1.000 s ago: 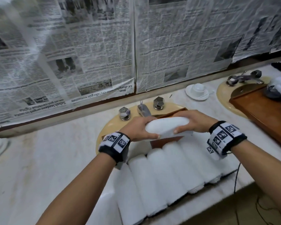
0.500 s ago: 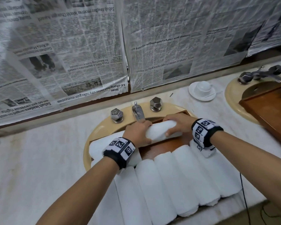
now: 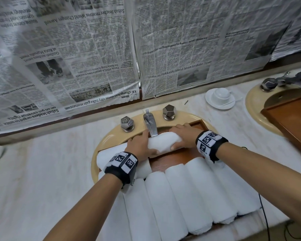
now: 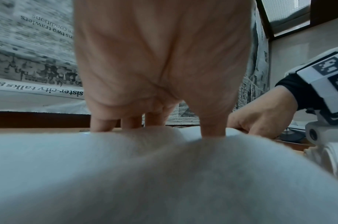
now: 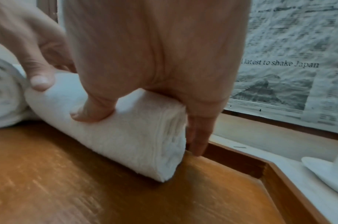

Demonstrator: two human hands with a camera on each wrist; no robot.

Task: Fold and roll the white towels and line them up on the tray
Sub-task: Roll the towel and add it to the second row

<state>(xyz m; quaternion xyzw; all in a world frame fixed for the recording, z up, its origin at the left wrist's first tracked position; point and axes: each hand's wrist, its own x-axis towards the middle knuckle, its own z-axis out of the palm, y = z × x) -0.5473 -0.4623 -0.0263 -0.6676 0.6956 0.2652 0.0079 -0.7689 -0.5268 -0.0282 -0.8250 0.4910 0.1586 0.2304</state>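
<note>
Both hands hold one rolled white towel crosswise at the far end of the wooden tray, just under the tap. My left hand grips its left end and my right hand grips its right end. In the right wrist view the roll rests on the tray floor, thumb on its near side and fingers behind it by the tray wall. Several rolled towels lie side by side across the near part of the tray. Another roll lies crosswise under my left wrist.
The tray sits over a beige basin with a chrome tap and two knobs. A cup on a saucer stands on the marble counter. A second tray covers the right basin. Newspaper covers the wall.
Both hands carried the roll forward and down, from above the tray to its far end under the tap. The grip on both ends is unchanged.
</note>
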